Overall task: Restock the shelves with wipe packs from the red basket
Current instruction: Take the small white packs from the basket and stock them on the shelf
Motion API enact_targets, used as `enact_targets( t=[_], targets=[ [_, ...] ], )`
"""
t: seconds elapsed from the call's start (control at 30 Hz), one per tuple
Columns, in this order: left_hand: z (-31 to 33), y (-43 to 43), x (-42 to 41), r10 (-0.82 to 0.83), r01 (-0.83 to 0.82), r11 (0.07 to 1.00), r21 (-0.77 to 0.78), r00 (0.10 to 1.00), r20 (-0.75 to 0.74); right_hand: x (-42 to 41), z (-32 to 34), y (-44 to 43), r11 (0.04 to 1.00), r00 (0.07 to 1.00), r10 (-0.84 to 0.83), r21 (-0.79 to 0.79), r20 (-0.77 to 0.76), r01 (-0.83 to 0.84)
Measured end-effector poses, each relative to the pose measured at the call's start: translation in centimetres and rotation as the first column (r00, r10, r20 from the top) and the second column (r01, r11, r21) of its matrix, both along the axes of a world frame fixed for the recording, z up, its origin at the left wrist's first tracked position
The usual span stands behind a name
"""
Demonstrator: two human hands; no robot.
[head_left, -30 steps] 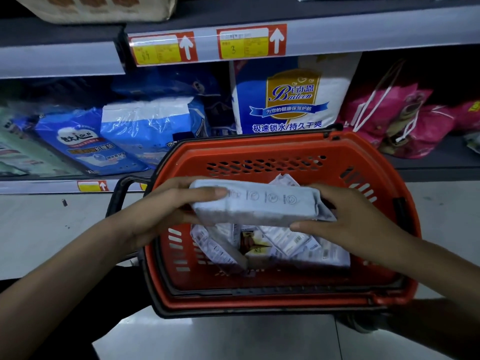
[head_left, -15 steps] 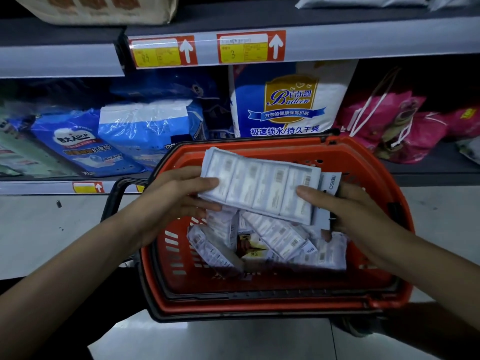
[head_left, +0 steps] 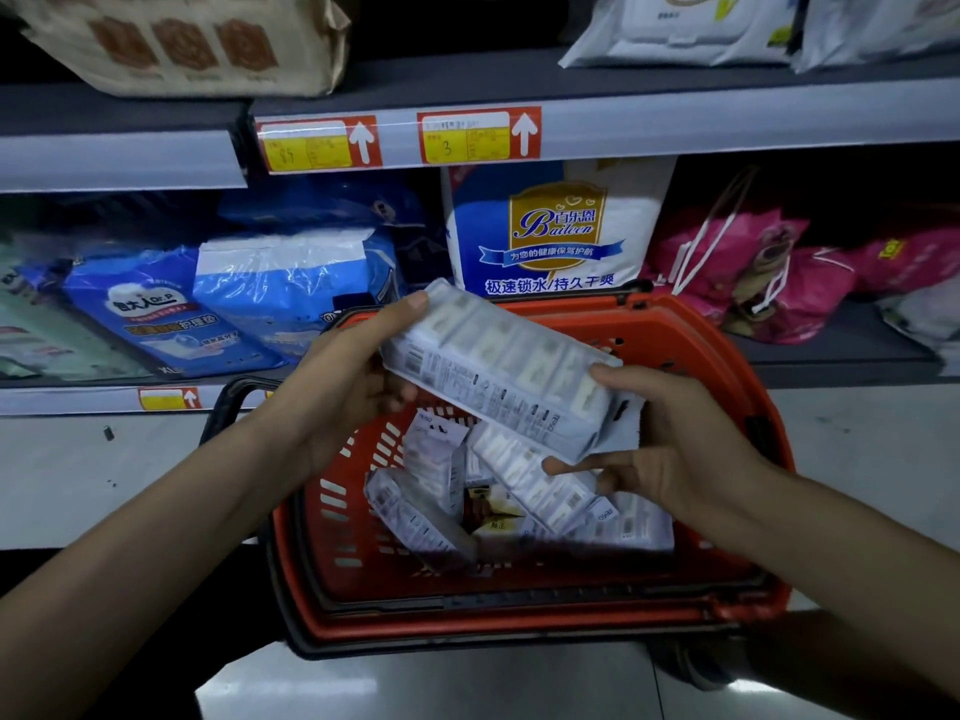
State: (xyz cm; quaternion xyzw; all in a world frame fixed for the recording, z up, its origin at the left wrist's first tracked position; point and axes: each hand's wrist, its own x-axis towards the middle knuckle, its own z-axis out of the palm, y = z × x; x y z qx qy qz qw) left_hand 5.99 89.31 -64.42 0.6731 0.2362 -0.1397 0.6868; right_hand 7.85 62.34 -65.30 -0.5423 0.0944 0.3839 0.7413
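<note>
Holding a long white wipe pack [head_left: 498, 371] over the red basket [head_left: 727, 366], tilted, far end raised toward the shelves. Clamped at that upper-left end by the left hand [head_left: 348, 387], one fingertip up at the top corner, the rest curled underneath. Gripped at the lower-right end by the right hand [head_left: 675, 449], thumb on the top face, fingers hooked below. Well above the basket's contents and clear of its rim.

Down in the basket, a loose heap of more wipe packs [head_left: 535, 491], lying crosswise on each other, with a small brown-and-yellow box [head_left: 498, 511] among them.

Beyond the basket, on the lower shelf [head_left: 831, 356]: blue padded packs [head_left: 291, 288] to the left, an upright white-and-blue bag [head_left: 556, 231] straight behind, pink bags [head_left: 753, 272] with white cords to the right. Along the grey upper shelf edge [head_left: 727, 116], two red-and-yellow price tags [head_left: 478, 135] with white arrows. On top of that shelf, white lidded packs [head_left: 691, 28] at right and a tan patterned bag [head_left: 182, 39] at left. Underneath, pale glossy floor [head_left: 467, 688].
</note>
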Motion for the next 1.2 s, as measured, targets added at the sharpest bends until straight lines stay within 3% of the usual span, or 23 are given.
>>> enact_targets(
  t=[0.17, 0.33, 0.43, 0.53, 0.63, 0.7, 0.87, 1.03, 1.2],
  targets=[
    [0.6, -0.2, 0.5, 0.176, -0.184, 0.964, -0.193, 0.983, -0.06, 0.1, 0.0, 0.6, 0.989, 0.987, -0.151, 0.009, 0.059, 0.151],
    [1.2, -1.1, 0.8, 0.279, -0.292, 0.9, -0.323, 0.956, -0.089, -0.6, 0.5, 1.1, 0.983, 0.896, -0.129, -0.065, 0.425, 0.173],
    [2.0, -1.6, 0.8, 0.281, -0.284, 0.881, -0.377, 0.958, -0.064, -1.2, 1.0, 1.4, 0.952, 0.685, 0.019, -0.222, 0.728, 0.209],
    [2.8, -1.8, 1.0, 0.274, -0.257, 0.862, -0.437, 0.962, -0.025, -1.5, 1.0, 1.6, 0.876, 0.307, 0.305, -0.392, 0.902, 0.28],
    [3.4, -1.8, 1.0, 0.252, -0.202, 0.852, -0.482, 0.967, 0.04, -1.1, 0.7, 1.3, 0.77, -0.09, 0.564, -0.484, 0.821, 0.417],
    [3.7, -1.7, 1.0, 0.246, -0.181, 0.843, -0.506, 0.967, 0.065, -0.7, 0.4, 1.1, 0.728, -0.224, 0.634, -0.473, 0.74, 0.497],
    [5.3, -1.9, 0.6, 0.245, -0.172, 0.818, -0.549, 0.968, 0.061, -0.5, 1.4, 0.9, 0.716, -0.372, 0.654, -0.381, 0.659, 0.585],
    [6.7, -2.1, 0.1, 0.26, -0.157, 0.792, -0.589, 0.961, 0.093, -0.1, 2.7, 0.3, 0.709, -0.429, 0.675, -0.364, 0.601, 0.604],
    [8.6, -2.1, -0.1, 0.291, -0.122, 0.76, -0.638, 0.942, 0.167, 0.4, 5.4, -0.4, 0.708, -0.551, 0.694, -0.304, 0.462, 0.637]
  ],
)
